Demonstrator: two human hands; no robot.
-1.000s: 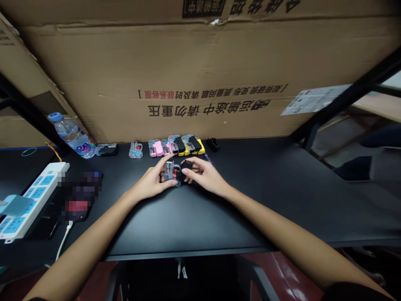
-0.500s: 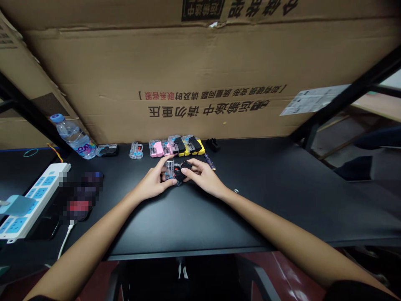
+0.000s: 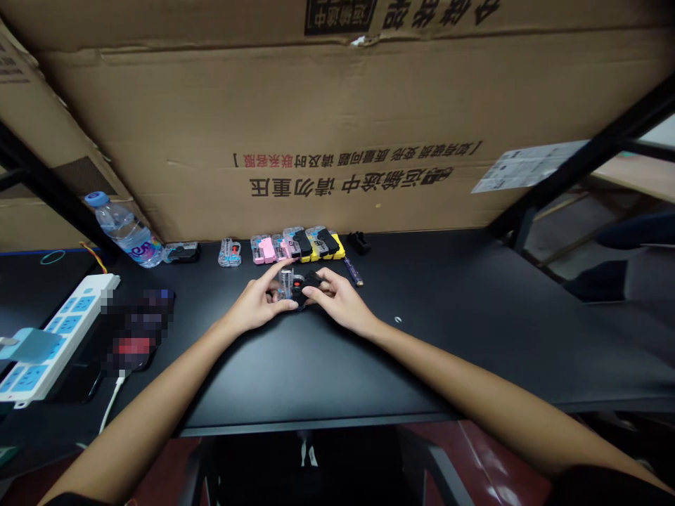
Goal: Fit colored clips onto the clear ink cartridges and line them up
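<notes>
On the black bench [image 3: 422, 365], your left grip [image 3: 256, 306] is closed on a clear plastic case [image 3: 285, 283], your right grip [image 3: 340, 302] closed on the black piece [image 3: 311, 281] against it.

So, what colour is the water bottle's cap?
Blue: the cap shows best in the head view.

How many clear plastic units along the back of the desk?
6: a black-topped one leftmost, a blue-marked one, then four overlapping: two pink, two black-topped. Overlap may hide more.

A cardboard box [image 3: 337, 105] stands behind the black desk [image 3: 464, 358].
</notes>
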